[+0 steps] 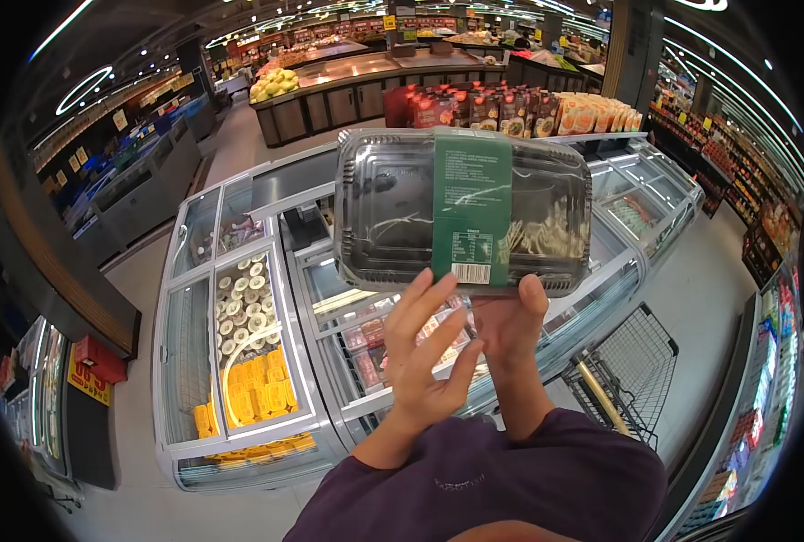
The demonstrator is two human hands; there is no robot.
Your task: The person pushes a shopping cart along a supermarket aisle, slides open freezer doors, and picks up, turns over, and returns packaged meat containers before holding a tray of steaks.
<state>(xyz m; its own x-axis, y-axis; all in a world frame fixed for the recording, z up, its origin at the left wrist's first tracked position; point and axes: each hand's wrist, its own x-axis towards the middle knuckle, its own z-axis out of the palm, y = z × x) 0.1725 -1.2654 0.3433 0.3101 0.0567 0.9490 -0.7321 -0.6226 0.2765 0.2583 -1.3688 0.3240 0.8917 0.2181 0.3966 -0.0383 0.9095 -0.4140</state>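
Note:
A clear plastic food box (384,212) with a green paper band (471,190) is held up in front of me. White print and a barcode show on the band, and some pale thin strands lie inside at the right end. My right hand (508,339) grips the box from below, its thumb at the lower edge and its other fingers hidden. With fingers spread, my left hand (424,361) is just under the box. Its fingertips overlap the edge near the barcode; whether they press on it I cannot tell.
Below stands a glass-topped freezer (307,361) with yellow packs (262,384) and round pale items. A shopping cart (628,379) is on the right. Red boxes (433,108) line the freezer's far end. Shelves (745,425) run along the right, and a pillar (67,235) rises at left.

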